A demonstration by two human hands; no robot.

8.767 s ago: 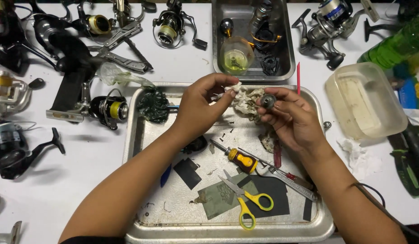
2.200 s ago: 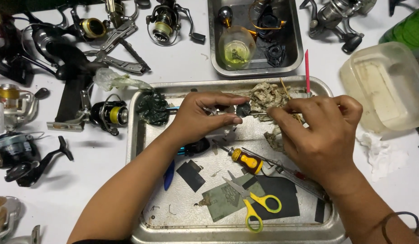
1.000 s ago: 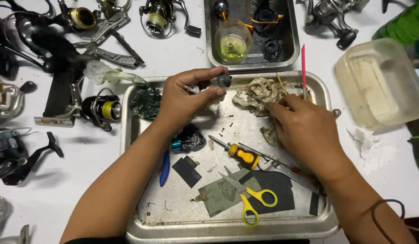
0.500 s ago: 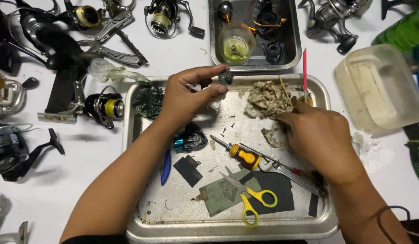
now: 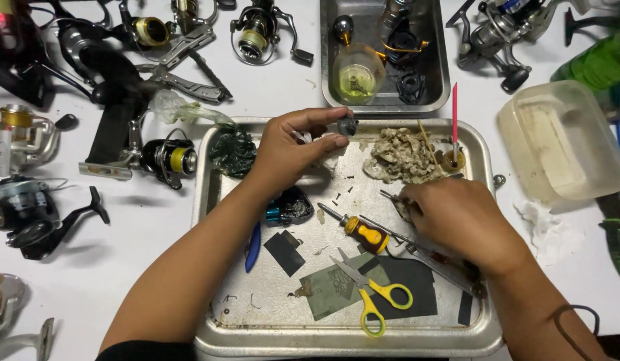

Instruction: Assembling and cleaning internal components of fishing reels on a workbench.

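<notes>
Two hands over tray [image 5: 210,200]: left hand [image 5: 286,144] pinched small part [image 5: 347,125] at far edge; right hand [image 5: 457,217] fingers closed on tool [image 5: 390,197]; cleaning step, next needing fine alignment.

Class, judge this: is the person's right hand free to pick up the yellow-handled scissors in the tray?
Probably yes: the right hand looks empty, and the yellow-handled scissors lie uncovered just below-left of it.

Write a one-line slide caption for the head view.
Left hand pinches a small dark metal part above a steel tray; right hand reaches among tools.
</notes>
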